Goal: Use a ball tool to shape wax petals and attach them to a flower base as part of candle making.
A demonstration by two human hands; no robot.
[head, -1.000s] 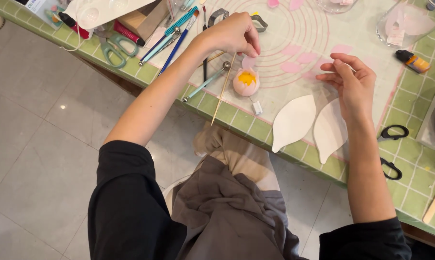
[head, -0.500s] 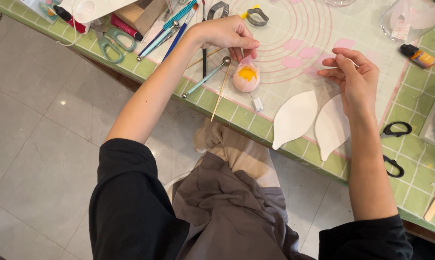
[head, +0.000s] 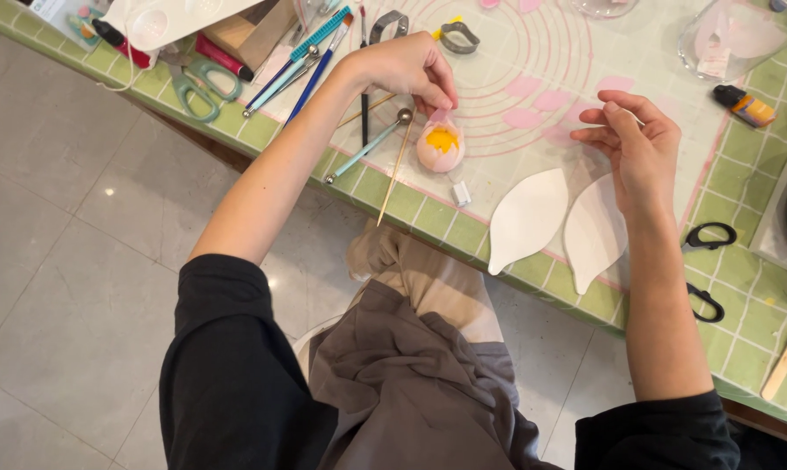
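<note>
Green gridded surface [head: 742, 209], translucent ringed work mat [head: 533, 52] on top. Two white leaf-shaped cutouts [head: 527, 219] near front edge. One pink clay bud with yellow centre [head: 440, 146] on mat. My left hand [head: 404, 70]: fingers pinch bud's top. My right hand [head: 639, 146] hovers over mat, fingers narrow; cannot tell whether anything held. Risk, my judgement: hard pinch dents soft bud; wooden skewer [head: 394, 172] overhanging edge could get knocked off. One ball-tipped tool [head: 367, 147] beside it.

Soft matt pink clay bud [head: 440, 146] under the left hand [head: 408, 71]; shiny metal ball tool [head: 369, 146] and thin wooden stick [head: 394, 171] beside it; smooth white petal shapes [head: 527, 218] below the right hand [head: 637, 144].
</note>
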